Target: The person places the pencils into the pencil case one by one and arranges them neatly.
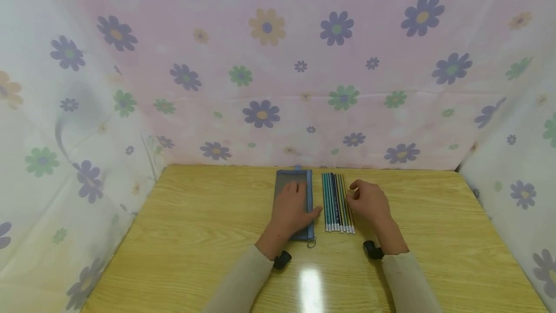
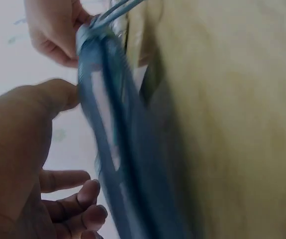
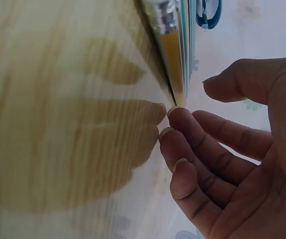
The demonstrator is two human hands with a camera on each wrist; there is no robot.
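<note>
A flat blue-grey zip pouch (image 1: 310, 188) lies near the far side of the table, its zipper along the right edge. My left hand (image 1: 292, 206) is spread over it, fingers toward the far edge and thumb out to the right; in the left wrist view the thumb (image 2: 58, 94) overlaps the pouch's zipper side. Right of the pouch lies a row of several pencils (image 1: 333, 202), teal, dark and yellow, eraser ends toward me. My right hand (image 1: 369, 202) is beside the row's right side, its loosely bent fingertips right at the outermost yellow pencil (image 3: 171, 55), thumb apart.
The wooden table (image 1: 195, 226) meets a flowered curtain (image 1: 265, 76) at its far edge, with more curtain on both sides. A ring pull (image 1: 311, 243) sticks out at the pouch's near corner. Black wrist cameras (image 1: 372, 250) sit below both hands.
</note>
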